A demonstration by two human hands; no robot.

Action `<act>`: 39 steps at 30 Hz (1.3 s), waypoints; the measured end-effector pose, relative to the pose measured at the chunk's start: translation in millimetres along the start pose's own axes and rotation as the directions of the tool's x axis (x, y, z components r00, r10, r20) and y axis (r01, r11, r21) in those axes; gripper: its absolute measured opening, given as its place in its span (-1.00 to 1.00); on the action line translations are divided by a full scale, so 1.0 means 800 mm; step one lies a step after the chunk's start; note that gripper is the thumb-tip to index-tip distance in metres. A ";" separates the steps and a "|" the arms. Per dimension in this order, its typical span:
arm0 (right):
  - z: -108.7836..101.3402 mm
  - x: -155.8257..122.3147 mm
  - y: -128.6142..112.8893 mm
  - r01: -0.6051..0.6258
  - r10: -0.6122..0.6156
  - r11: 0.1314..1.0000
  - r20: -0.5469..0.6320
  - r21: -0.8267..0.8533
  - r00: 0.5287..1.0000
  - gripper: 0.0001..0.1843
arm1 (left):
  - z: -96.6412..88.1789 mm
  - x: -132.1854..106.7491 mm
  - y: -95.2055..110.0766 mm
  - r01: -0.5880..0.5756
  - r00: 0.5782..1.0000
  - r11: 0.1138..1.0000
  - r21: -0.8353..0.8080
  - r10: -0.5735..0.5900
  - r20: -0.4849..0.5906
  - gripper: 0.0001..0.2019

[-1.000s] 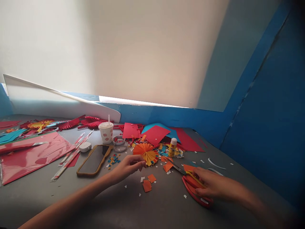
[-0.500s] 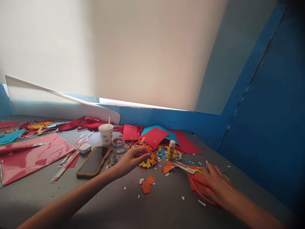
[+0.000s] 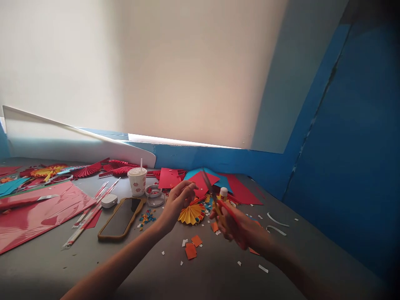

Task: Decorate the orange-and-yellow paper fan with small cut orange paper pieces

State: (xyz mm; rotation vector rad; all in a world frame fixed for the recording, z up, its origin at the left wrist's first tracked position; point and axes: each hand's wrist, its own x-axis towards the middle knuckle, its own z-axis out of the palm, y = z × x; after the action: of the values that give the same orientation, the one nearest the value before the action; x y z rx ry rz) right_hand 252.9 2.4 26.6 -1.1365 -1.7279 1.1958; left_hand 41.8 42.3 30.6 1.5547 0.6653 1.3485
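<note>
My left hand (image 3: 178,199) is raised a little above the grey table (image 3: 200,271), its fingers pinched on the top edge of an orange and yellow pleated paper fan (image 3: 191,213). My right hand (image 3: 235,225) is closed round red-and-yellow-handled scissors (image 3: 215,202), blades pointing up and left toward the left hand's fingertips. The right hand is motion-blurred. Small orange paper scraps (image 3: 191,246) lie on the table just below both hands.
A phone in a brown case (image 3: 120,213), a white earbud case (image 3: 109,201), a paper cup with straw (image 3: 137,181), a clear tape ring (image 3: 155,199) and a glue stick (image 3: 223,193) lie nearby. Red and blue paper sheets (image 3: 203,181) sit behind; red cellophane (image 3: 37,210) at left. Blue wall at right.
My right hand picked the scissors up off the table and swung them left toward the fan. My left hand lifted the fan's edge and rose slightly.
</note>
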 end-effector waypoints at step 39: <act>0.056 0.023 0.019 0.043 -0.066 0.997 0.390 0.069 0.919 -0.52 | -0.023 -0.018 -0.016 0.009 1.000 0.990 0.143 -0.010 0.007 -0.73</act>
State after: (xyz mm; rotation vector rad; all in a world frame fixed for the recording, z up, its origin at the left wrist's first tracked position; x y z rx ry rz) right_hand 210.2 8.9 0.0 -0.8446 -1.9875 1.5070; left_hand 22.5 40.6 11.9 1.6671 0.7780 1.3108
